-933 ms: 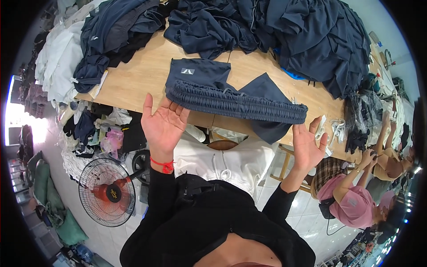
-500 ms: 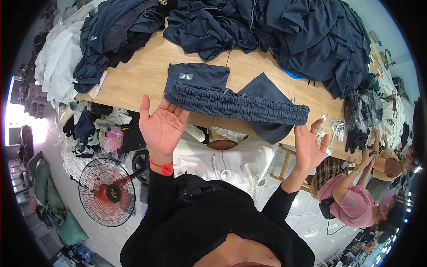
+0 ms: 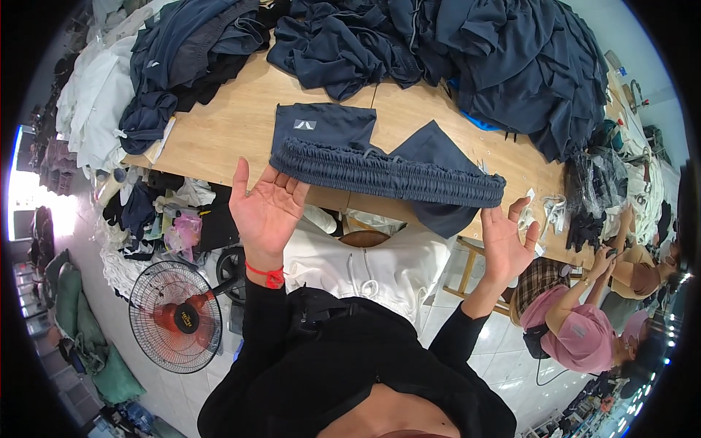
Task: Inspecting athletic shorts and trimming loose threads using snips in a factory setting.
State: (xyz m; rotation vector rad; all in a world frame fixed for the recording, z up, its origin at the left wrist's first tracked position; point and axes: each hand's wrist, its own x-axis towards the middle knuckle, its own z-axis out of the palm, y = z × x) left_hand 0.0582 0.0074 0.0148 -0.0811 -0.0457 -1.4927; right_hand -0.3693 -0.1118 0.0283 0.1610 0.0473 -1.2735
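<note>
A pair of dark navy shorts (image 3: pixel 350 174) with a gathered elastic waistband is stretched between my hands, over the table's near edge. My left hand (image 3: pixel 269 212), palm up with a red string on the wrist, has its fingers hooked into the band's left end. My right hand (image 3: pixel 505 237) supports the right end the same way. Both thumbs stand away from the cloth, and the fingertips are hidden by the band. Behind the band, the legs of the shorts lie on the wooden table (image 3: pixel 219 120); a light logo patch (image 3: pixel 304 125) marks the left one.
Heaps of dark garments (image 3: pixel 518 66) cover the table's far side. White cloth (image 3: pixel 95 102) is piled at the left, above a standing fan (image 3: pixel 175 317). White trousers (image 3: pixel 350 263) cover my lap. At the right sits a person in a pink top (image 3: pixel 577 328).
The right end of the waistband has shifted very slightly to the left. Both hands keep nearly the same place and pose.
</note>
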